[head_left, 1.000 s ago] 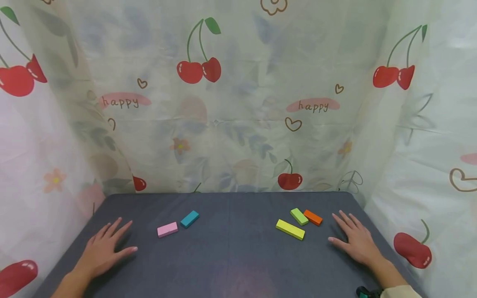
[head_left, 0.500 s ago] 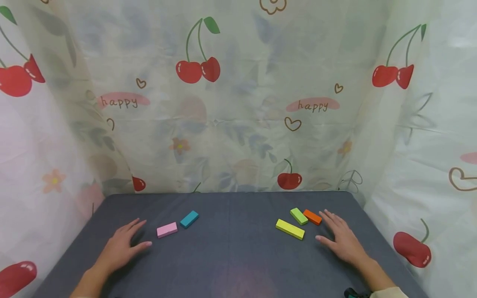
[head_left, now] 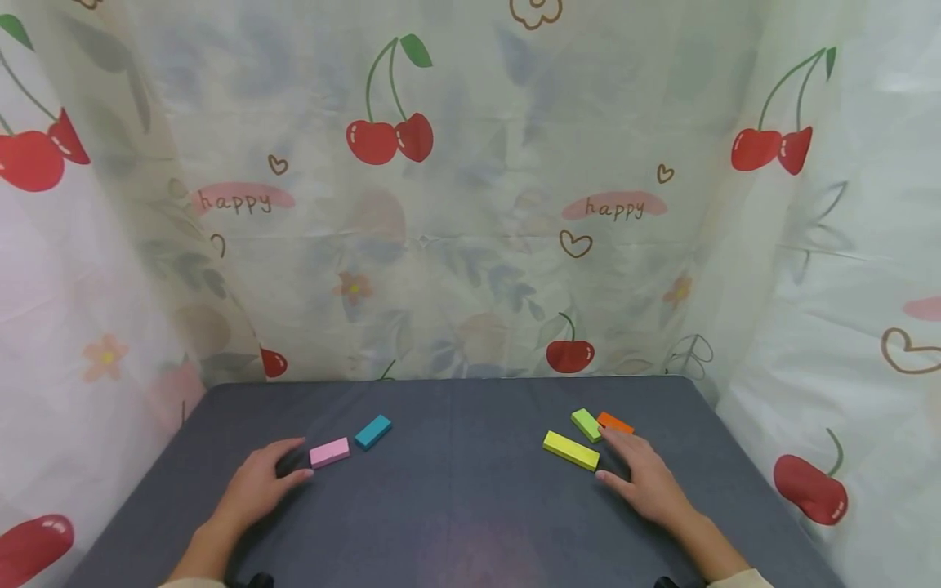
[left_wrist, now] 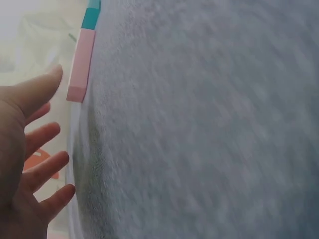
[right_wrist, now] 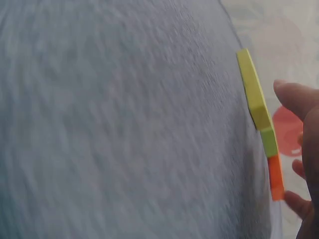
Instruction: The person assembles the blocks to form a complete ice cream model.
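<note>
My left hand (head_left: 257,483) hovers at the left of the table, thumb and fingers apart, its fingertips just short of a pink block (head_left: 329,452). A blue block (head_left: 373,432) lies just beyond the pink one. On the right, my right hand (head_left: 647,478) has its thumb tip by the near end of a long yellow block (head_left: 571,451). Its fingertips overlap the light green block (head_left: 586,425) and partly hide the orange block (head_left: 614,422). Both hands hold nothing; the left wrist view shows spread fingers (left_wrist: 47,172) beside the pink block.
The blocks lie on a dark grey cloth-covered table (head_left: 448,506). A pale curtain (head_left: 470,204) printed with cherries, hearts and the word "happy" hangs behind the table and along both sides.
Both hands have moved inward, the left toward the pink block and the right toward the yellow, green and orange blocks. Their spread fingers have drawn closer together. The blocks have stayed put.
</note>
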A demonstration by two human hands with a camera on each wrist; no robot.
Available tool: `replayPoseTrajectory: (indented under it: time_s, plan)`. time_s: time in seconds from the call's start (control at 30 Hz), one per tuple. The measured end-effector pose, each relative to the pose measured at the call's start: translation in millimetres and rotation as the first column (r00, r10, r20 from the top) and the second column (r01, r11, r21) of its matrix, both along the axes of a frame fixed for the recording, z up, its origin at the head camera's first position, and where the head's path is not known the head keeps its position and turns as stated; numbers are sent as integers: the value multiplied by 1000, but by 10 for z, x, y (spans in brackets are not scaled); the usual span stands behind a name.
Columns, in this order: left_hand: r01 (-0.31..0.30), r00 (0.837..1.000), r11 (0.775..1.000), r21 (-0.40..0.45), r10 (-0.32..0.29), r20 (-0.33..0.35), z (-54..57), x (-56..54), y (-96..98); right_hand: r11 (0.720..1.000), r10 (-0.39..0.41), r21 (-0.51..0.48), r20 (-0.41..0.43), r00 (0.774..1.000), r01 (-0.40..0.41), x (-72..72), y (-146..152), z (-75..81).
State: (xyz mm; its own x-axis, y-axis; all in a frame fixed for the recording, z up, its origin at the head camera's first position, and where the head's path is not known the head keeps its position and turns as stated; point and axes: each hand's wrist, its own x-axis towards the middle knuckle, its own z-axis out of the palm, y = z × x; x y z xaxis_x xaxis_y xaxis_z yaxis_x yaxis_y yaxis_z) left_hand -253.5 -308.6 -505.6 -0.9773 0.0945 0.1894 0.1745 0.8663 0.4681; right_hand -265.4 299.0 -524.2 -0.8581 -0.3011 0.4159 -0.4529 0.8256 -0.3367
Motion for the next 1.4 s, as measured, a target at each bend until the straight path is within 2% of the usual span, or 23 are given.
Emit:
replayPoseTrajectory:
  time_s: [0.1,0.27,0.33,0.53,0.67,0.93,1.13,1.4]
  plan:
    - [-18,1000,1000,-7,18,-24,-9,-20,22,1000,3,14,-11,1000,-3,-6,-59,-15]
    - [-39,994,999,-29,36,-105,-36,-56,41,999,3,52,23,1000,-4,-16,-142,-7]
    - [-43,993,998,-39,38,-113,-36,-66,51,998,5,59,29,1000,-6,-19,-166,-1]
    - [-53,996,997,-58,48,-82,-19,-96,87,996,-13,84,42,999,9,-40,-208,-38]
    - [-58,996,997,-56,54,-76,-18,-118,106,998,-5,67,41,999,3,-49,-213,-60]
    - [-78,996,996,-50,76,-46,-23,-142,135,999,22,38,59,998,-25,-73,-224,-15]
    - [-114,994,992,-56,113,-7,-7,-155,171,999,24,30,53,998,-26,-72,-261,18]
    - [-174,984,982,-74,175,13,-14,-159,248,999,15,47,66,998,-18,-48,-292,20]
